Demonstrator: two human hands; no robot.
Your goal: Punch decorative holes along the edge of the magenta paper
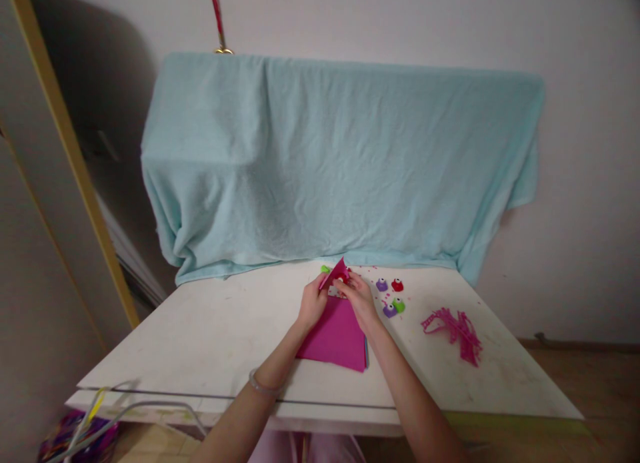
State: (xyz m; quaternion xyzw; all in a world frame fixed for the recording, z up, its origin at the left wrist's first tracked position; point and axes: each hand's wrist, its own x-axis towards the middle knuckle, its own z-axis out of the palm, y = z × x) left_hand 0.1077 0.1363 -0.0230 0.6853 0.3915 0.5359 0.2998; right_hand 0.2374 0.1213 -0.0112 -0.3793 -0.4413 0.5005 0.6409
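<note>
My left hand [314, 303] pinches a small piece of magenta paper [334, 274], raised at a slant above the table. My right hand [361, 299] is closed around a small red paper punch [343, 278] with a white top, up against the paper's edge; the fingers partly hide it. Beneath both wrists lies a stack of square coloured paper [333, 336], magenta on top, with a bluish edge showing at its right side. Right of my right hand are a purple punch [382, 284], a red punch [397, 285] and a green punch [399, 305] touching another purple punch [389, 310].
Tiny magenta paper bits are scattered around the punches. A heap of cut-out magenta strips [457, 333] lies at the right on the white table [210, 336]. Behind hangs a light blue cloth [340, 163]. A pale cable [150, 404] crosses the front left edge.
</note>
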